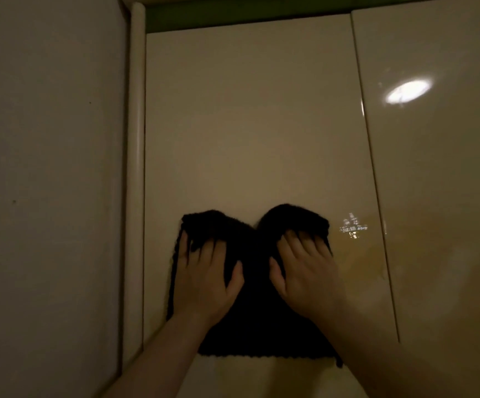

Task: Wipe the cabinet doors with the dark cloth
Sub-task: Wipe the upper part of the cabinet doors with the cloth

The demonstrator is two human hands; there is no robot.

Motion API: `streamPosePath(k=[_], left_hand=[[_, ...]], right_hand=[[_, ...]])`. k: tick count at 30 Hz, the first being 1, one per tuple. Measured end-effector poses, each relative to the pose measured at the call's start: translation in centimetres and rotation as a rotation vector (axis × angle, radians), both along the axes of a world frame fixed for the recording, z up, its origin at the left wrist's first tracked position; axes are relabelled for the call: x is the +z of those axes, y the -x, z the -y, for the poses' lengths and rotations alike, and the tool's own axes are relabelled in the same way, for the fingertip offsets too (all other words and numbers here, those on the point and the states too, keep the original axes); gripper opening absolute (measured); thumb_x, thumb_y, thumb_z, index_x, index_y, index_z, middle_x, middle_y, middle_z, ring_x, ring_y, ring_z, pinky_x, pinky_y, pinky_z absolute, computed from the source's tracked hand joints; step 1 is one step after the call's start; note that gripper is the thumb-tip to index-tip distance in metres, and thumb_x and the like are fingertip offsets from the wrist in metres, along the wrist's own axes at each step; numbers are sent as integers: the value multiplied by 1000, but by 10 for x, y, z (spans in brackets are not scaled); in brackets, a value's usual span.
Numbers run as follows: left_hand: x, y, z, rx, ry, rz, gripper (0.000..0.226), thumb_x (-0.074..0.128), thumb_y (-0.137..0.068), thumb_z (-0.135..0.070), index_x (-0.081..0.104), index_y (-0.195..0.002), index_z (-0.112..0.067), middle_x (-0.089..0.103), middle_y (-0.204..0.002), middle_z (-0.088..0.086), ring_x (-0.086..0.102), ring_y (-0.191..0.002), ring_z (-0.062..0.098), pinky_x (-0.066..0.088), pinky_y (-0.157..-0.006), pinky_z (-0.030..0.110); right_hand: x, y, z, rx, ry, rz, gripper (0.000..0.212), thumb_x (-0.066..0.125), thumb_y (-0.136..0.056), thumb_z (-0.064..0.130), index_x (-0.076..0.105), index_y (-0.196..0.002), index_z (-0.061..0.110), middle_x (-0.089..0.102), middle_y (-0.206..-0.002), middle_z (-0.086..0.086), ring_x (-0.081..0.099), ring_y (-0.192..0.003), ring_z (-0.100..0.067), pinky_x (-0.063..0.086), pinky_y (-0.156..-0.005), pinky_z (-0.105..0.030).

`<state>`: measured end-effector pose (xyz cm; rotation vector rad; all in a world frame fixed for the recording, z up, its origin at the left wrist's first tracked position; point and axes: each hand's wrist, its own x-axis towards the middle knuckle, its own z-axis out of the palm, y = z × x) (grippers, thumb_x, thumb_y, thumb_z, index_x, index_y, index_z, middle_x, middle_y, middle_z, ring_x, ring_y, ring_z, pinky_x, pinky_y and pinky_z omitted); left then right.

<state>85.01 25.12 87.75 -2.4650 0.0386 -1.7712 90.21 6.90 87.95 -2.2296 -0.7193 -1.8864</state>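
Note:
A dark cloth point(257, 297) is spread flat against the glossy cream cabinet door point(250, 124) in the middle of the head view. My left hand point(207, 278) presses on the cloth's left half, its fingertips curled into the bunched upper edge. My right hand point(304, 271) presses on the right half the same way. The cloth's top edge humps up over both sets of fingers. Both forearms reach in from the bottom of the view.
A second glossy door point(439, 196) adjoins on the right, with a bright lamp reflection point(408, 91) on it. A rounded cream post point(136, 168) and a flat panel point(46, 182) stand on the left. A green strip point(247, 12) runs above the doors.

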Motion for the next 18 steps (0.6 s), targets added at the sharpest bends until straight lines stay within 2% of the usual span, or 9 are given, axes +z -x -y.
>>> streamPosePath(k=[3,9,14,18], left_hand=[[39,-10,20,-6,-1,64,60,31,-94,-48,56,-129,-5,62,-125,15,54,-117,31,10,-118,51],[90,-28,58,1,1,128,69,22,-94,-52,43,-141,-6,50,-140,17,42,-131,34,1,-120,51],[80,-29,58,-13,-17,144,65,28,-95,-50,49,-137,-5,56,-134,18,47,-127,35,6,-119,51],[44,-25,64,-57,-22,87,59,35,-94,-47,55,-132,-5,61,-128,17,53,-121,34,12,-119,53]], right_hand=[[41,-3,23,-21,-72,2,46,41,-90,38,57,-119,5,62,-120,-15,54,-109,-34,36,-96,-45],[96,-17,58,-102,-115,-5,55,33,-94,45,46,-133,8,51,-137,-13,44,-127,-33,27,-109,-46],[79,-19,58,-104,-190,-24,53,31,-95,44,43,-134,10,49,-140,-13,42,-128,-34,27,-109,-49],[40,-18,63,-117,-184,-45,52,33,-95,42,46,-130,7,52,-135,-16,44,-124,-36,30,-105,-48]])
